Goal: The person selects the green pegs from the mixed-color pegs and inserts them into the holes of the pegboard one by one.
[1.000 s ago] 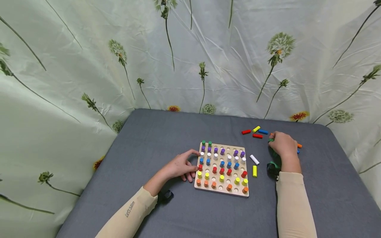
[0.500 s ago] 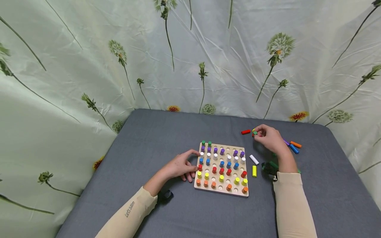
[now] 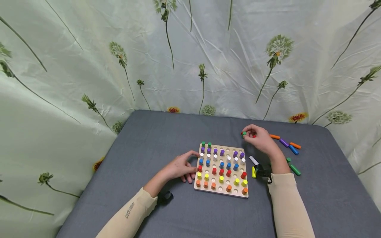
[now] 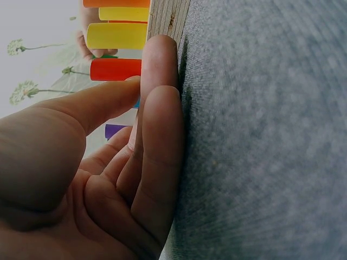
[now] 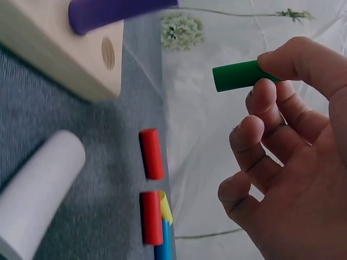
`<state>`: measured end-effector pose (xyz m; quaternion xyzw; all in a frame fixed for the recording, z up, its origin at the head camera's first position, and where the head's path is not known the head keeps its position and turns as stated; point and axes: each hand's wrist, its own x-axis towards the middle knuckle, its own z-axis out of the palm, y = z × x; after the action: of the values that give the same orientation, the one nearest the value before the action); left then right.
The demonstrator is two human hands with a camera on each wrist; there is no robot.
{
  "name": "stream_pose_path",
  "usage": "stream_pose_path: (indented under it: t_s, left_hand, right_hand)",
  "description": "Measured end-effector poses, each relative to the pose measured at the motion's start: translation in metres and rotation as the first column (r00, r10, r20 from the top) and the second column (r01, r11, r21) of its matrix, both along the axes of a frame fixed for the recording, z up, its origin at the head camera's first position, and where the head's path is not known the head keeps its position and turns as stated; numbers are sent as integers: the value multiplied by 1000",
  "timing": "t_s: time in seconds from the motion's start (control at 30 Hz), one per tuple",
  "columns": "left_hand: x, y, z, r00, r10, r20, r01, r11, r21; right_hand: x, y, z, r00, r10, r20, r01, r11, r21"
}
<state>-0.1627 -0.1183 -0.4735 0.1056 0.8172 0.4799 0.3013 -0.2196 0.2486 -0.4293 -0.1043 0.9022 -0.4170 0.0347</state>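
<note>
Though end-on overhead, lengthwise wrist-side: green peg (image 5: 238, 76).

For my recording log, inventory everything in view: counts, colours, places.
Table: one, grey cloth, foreground
Floral cloth backdrop: one, pale, behind
Square wooden pegboard: one, pale, on table
Upright cylindrical pegs: two green, six purple, six white, five each blue, red, yellow, orange, in pegboard
Loose pegs: two each red, yellow, blue, orange; one each purple, white; at least two green; table's right
Held peg: one, green, aloft
Sleeves: two, beige, forearms
Wrist devices: two, black
Left hand: one, touching pegboard
Right hand: one, pinching held peg
</note>
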Motion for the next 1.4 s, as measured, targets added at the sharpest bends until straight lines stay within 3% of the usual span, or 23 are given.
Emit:
stream_pose_path:
  t_s: [0.47, 0.8, 1.2, 1.4]
  left_hand:
    - [2, 1, 0, 1000, 15, -2, -15, 1000, 5]
    - [1, 1, 0, 1000, 16, 4, -16, 1000, -1]
    - [1, 1, 3, 1000, 9, 6, -9, 1000, 5]
    - [1, 0, 2, 1000, -1, 5, 1, 1000, 9]
  right_hand:
    - [-6, -28, 7, 992, 125, 12, -124, 991, -40]
    - [-8, -52, 2, 977, 208, 40, -208, 978, 7]
    - [-17, -68, 4, 943, 316, 100, -326, 939, 107]
    - [-21, -75, 2, 920, 363, 150, -380, 919, 107]
